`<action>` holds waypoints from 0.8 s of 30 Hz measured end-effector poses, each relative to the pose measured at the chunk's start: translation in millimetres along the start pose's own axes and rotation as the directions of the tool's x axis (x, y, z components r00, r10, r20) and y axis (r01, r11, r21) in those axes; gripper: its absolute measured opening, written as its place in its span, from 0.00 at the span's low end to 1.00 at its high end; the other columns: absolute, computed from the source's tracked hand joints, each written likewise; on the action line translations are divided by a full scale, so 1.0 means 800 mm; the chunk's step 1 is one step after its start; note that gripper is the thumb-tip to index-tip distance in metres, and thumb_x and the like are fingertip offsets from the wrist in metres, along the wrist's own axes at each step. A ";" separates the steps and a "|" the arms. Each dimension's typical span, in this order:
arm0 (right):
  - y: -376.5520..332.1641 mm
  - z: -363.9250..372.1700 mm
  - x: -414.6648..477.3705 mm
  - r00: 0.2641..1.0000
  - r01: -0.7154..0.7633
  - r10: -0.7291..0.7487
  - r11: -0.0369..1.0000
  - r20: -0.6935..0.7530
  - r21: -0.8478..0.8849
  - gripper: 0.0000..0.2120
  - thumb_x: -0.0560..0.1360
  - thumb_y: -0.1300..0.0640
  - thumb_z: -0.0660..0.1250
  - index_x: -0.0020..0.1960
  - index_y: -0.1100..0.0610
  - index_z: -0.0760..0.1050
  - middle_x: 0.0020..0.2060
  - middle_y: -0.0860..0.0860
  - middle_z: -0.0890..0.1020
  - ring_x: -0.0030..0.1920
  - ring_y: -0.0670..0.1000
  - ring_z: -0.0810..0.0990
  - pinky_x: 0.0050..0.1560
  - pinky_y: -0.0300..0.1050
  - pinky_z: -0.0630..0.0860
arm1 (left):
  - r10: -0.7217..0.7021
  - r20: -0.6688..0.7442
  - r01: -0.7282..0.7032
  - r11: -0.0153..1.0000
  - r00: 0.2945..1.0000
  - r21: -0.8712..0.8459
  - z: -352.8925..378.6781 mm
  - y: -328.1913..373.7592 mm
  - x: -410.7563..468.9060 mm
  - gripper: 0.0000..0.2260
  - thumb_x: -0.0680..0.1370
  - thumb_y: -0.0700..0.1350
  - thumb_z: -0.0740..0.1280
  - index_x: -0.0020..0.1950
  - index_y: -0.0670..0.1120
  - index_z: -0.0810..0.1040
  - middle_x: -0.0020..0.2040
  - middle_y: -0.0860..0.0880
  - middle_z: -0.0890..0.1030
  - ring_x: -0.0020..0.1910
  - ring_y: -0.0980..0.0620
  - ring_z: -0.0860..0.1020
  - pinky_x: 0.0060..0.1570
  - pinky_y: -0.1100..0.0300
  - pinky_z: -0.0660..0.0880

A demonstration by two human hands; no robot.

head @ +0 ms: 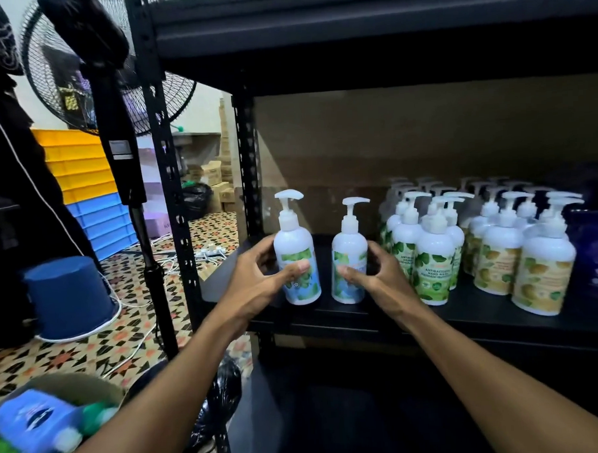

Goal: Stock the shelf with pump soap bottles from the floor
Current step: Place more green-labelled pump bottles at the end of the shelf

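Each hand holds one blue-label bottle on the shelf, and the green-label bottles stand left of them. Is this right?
No. In the head view the green-label bottles stand right of them. The left hand and right hand each hold one blue-label bottle.

Counted two white plastic pump bottles with blue-and-green leaf labels (293,243). White pump bottles with green leaf labels (433,272): at least four seen, rear ranks too dim to tally. White pump bottles with yellow fruit labels (543,277): at least four, likewise. One upturned dark blue plastic bucket (67,298). One black wire-caged fan (168,95) was noted.
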State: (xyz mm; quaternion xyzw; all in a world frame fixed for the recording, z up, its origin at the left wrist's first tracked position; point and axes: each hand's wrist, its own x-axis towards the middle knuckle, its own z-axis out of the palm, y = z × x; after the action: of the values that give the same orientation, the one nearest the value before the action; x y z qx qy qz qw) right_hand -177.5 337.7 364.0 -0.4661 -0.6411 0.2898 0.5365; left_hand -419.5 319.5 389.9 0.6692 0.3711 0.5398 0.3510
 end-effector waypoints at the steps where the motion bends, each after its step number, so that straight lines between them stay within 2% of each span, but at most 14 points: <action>1: 0.002 0.000 0.000 1.000 -0.011 0.012 1.000 0.015 -0.018 0.29 0.66 0.45 0.80 0.64 0.46 0.77 0.54 0.43 0.85 0.54 0.42 0.84 0.57 0.43 0.79 | -0.002 -0.002 0.002 1.000 1.000 -0.003 0.000 -0.002 0.002 0.30 0.63 0.60 0.81 0.65 0.57 0.81 0.59 0.57 0.87 0.62 0.56 0.83 0.67 0.50 0.78; 3: 0.006 0.000 0.002 0.999 -0.034 0.035 0.999 0.023 -0.022 0.26 0.67 0.49 0.80 0.63 0.47 0.78 0.55 0.46 0.86 0.55 0.45 0.84 0.57 0.44 0.80 | -0.004 -0.004 0.004 1.000 1.000 -0.011 0.000 -0.005 0.004 0.30 0.63 0.60 0.80 0.65 0.57 0.81 0.59 0.56 0.87 0.62 0.56 0.83 0.67 0.49 0.78; 5: 0.005 0.002 0.002 0.999 -0.034 0.034 0.999 0.012 -0.014 0.21 0.70 0.56 0.80 0.59 0.46 0.77 0.52 0.43 0.85 0.51 0.38 0.84 0.49 0.33 0.79 | -0.013 -0.003 0.013 1.000 1.000 -0.005 0.001 -0.009 0.006 0.31 0.64 0.61 0.81 0.66 0.57 0.81 0.59 0.56 0.86 0.62 0.55 0.83 0.68 0.47 0.78; 7: 0.003 0.005 0.003 0.999 -0.038 0.038 0.999 -0.009 -0.008 0.23 0.69 0.56 0.82 0.59 0.48 0.76 0.50 0.42 0.85 0.46 0.33 0.83 0.43 0.27 0.76 | -0.017 0.000 0.017 1.000 1.000 -0.002 -0.001 -0.012 0.008 0.32 0.64 0.61 0.81 0.67 0.57 0.81 0.61 0.55 0.86 0.64 0.54 0.82 0.68 0.46 0.77; 10: 0.003 0.006 0.006 0.998 -0.059 0.059 0.998 0.007 0.009 0.25 0.69 0.54 0.82 0.62 0.51 0.77 0.52 0.44 0.85 0.46 0.35 0.83 0.43 0.28 0.77 | -0.022 0.000 0.022 1.000 1.000 0.001 -0.002 -0.013 0.014 0.33 0.65 0.60 0.81 0.68 0.56 0.80 0.61 0.54 0.86 0.64 0.54 0.82 0.68 0.47 0.77; 13: 0.007 0.003 0.009 0.996 -0.086 0.085 0.996 0.027 0.023 0.24 0.70 0.58 0.80 0.64 0.54 0.77 0.53 0.47 0.85 0.49 0.38 0.84 0.45 0.30 0.78 | -0.024 -0.013 0.024 1.000 1.000 -0.012 0.001 -0.015 0.018 0.33 0.65 0.59 0.81 0.68 0.54 0.81 0.60 0.54 0.86 0.63 0.54 0.83 0.66 0.50 0.79; 16: 0.009 0.002 0.008 0.997 -0.080 0.080 0.997 0.019 0.023 0.22 0.70 0.60 0.80 0.61 0.54 0.77 0.50 0.44 0.85 0.45 0.35 0.84 0.42 0.29 0.77 | -0.040 -0.029 0.039 0.999 0.999 -0.037 0.006 -0.020 0.020 0.28 0.66 0.54 0.85 0.64 0.54 0.81 0.57 0.54 0.87 0.59 0.55 0.84 0.63 0.52 0.81; 19: 0.011 0.002 0.009 0.997 -0.078 0.078 0.997 0.018 0.023 0.21 0.70 0.59 0.80 0.60 0.52 0.77 0.49 0.42 0.84 0.44 0.34 0.83 0.42 0.28 0.77 | -0.042 -0.074 0.039 0.998 0.996 -0.046 0.014 -0.029 0.024 0.26 0.66 0.51 0.82 0.62 0.54 0.81 0.55 0.53 0.88 0.57 0.54 0.85 0.62 0.50 0.82; 24: 0.012 0.002 0.011 0.997 -0.074 0.073 0.997 0.020 0.033 0.21 0.70 0.60 0.80 0.60 0.52 0.77 0.51 0.44 0.85 0.46 0.37 0.84 0.44 0.30 0.78 | -0.034 -0.171 0.032 0.999 0.985 -0.010 0.027 -0.048 0.037 0.32 0.57 0.61 0.86 0.58 0.57 0.81 0.55 0.54 0.87 0.55 0.55 0.85 0.58 0.53 0.83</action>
State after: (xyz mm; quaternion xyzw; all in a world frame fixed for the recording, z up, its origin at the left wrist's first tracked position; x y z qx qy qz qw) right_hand -176.3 349.6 359.0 -0.4775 -0.6237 0.3243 0.5271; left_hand -398.4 362.2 366.8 0.6127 0.4088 0.5908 0.3292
